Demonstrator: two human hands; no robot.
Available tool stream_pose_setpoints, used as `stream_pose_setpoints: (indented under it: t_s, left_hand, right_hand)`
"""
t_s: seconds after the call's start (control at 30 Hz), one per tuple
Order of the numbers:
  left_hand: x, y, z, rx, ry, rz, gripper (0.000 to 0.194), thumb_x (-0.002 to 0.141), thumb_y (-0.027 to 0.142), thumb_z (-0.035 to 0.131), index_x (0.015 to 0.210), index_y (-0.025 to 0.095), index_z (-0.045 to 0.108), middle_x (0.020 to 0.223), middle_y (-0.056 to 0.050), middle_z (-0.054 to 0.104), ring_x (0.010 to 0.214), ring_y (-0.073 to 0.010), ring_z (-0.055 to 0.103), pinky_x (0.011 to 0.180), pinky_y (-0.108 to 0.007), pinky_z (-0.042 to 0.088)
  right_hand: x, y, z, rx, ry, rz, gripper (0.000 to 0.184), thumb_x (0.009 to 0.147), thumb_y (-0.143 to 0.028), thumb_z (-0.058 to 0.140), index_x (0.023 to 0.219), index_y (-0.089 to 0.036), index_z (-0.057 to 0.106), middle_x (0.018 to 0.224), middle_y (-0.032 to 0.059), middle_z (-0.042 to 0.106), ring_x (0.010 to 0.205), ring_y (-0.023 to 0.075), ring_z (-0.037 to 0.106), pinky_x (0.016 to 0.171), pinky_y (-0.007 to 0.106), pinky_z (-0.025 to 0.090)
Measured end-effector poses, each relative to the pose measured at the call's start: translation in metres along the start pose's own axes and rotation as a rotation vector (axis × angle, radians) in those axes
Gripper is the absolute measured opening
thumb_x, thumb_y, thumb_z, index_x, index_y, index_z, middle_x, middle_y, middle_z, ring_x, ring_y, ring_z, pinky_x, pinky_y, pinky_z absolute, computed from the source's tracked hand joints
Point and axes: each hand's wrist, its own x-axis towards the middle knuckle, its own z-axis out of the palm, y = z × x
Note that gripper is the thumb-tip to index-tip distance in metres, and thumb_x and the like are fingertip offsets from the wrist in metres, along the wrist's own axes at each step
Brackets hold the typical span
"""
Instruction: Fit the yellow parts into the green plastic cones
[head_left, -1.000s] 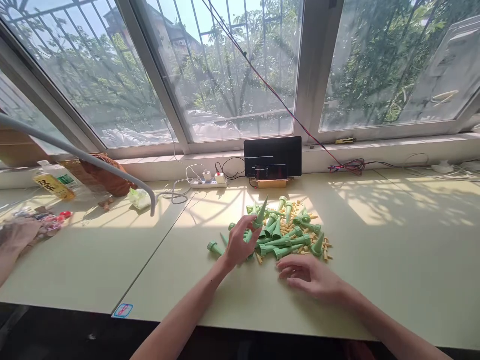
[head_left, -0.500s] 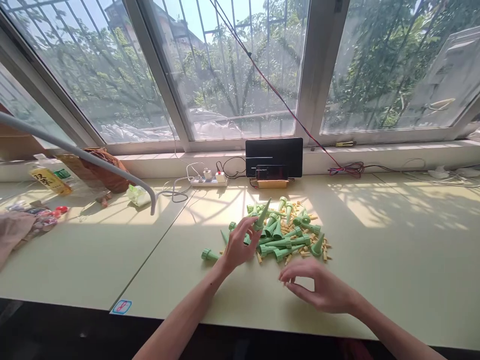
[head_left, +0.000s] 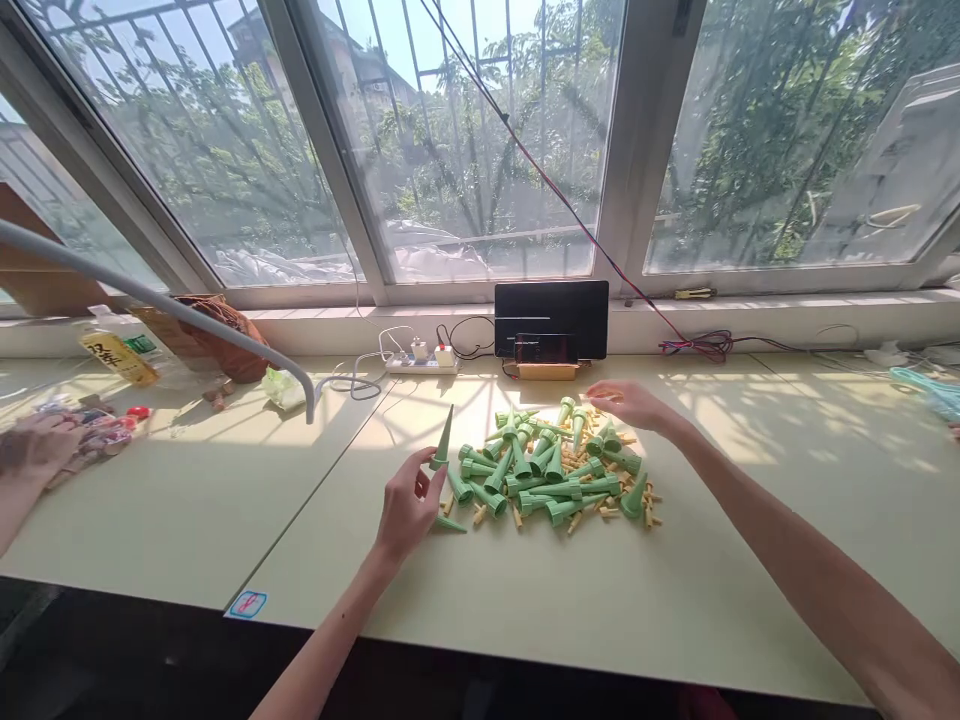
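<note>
My left hand pinches a green plastic watering spike between thumb and fingers, its narrow tip pointing up, left of the pile. Another green spike lies on the table partly behind that hand. The pile holds many similar green spikes with ribbed collars, lying in all directions. Small tan pegs are scattered under and among them. My right hand is at the pile's far right edge, fingers stretched out over the tan pegs. Its fingertips are partly obscured, and I see nothing held there.
Behind the pile stand a black tablet and a phone on a small stand. A power strip and cables lie by the window. A grey bent tube crosses the left. Another person's hand touches small items at far left.
My left hand has moved left, away from the pile, with the green watering spike. My right hand has gone from the near side of the pile to its far right edge.
</note>
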Motion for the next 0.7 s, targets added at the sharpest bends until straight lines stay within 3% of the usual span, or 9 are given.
stream_pose_setpoints:
  t_s: [0.17, 0.37, 0.47, 0.7]
  left_hand:
    - [0.0, -0.004, 0.009, -0.101, -0.098, -0.012, 0.026, 0.091, 0.034, 0.055, 0.111, 0.017, 0.059, 0.065, 0.002, 0.055, 0.05, -0.0087, 0.048, 0.048, -0.021, 0.042]
    - [0.012, 0.003, 0.024, -0.181, -0.132, 0.008, 0.029, 0.092, 0.034, 0.054, 0.115, 0.016, 0.058, 0.067, 0.002, 0.055, 0.052, -0.0088, 0.047, 0.049, -0.02, 0.042]
    - [0.016, 0.006, 0.028, -0.175, -0.088, 0.042, 0.027, 0.092, 0.034, 0.054, 0.111, 0.016, 0.058, 0.072, 0.0, 0.058, 0.056, -0.0098, 0.051, 0.051, -0.021, 0.044]
    - [0.025, 0.013, 0.03, -0.086, -0.058, 0.135, 0.024, 0.091, 0.028, 0.054, 0.112, 0.016, 0.056, 0.082, -0.003, 0.064, 0.058, -0.0105, 0.054, 0.053, -0.023, 0.045]
  right_hand:
    - [0.03, 0.047, 0.014, -0.016, -0.086, 0.077, 0.054, 0.086, -0.056, 0.055, 0.127, -0.021, 0.063, 0.133, 0.0098, 0.061, 0.113, 0.0281, 0.062, 0.1, 0.04, 0.048]
    - [0.026, 0.055, 0.029, -0.025, -0.204, 0.021, 0.066, 0.088, -0.068, 0.042, 0.134, -0.024, 0.059, 0.141, 0.0079, 0.056, 0.129, 0.0311, 0.052, 0.111, 0.042, 0.038]
    - [0.026, 0.062, 0.034, -0.064, -0.205, 0.018, 0.069, 0.088, -0.071, 0.04, 0.134, -0.023, 0.059, 0.141, 0.008, 0.055, 0.133, 0.0321, 0.047, 0.114, 0.043, 0.033]
    - [0.029, 0.068, 0.035, 0.001, -0.209, 0.024, 0.066, 0.087, -0.071, 0.043, 0.124, -0.023, 0.067, 0.136, 0.0094, 0.059, 0.129, 0.0343, 0.05, 0.113, 0.047, 0.034]
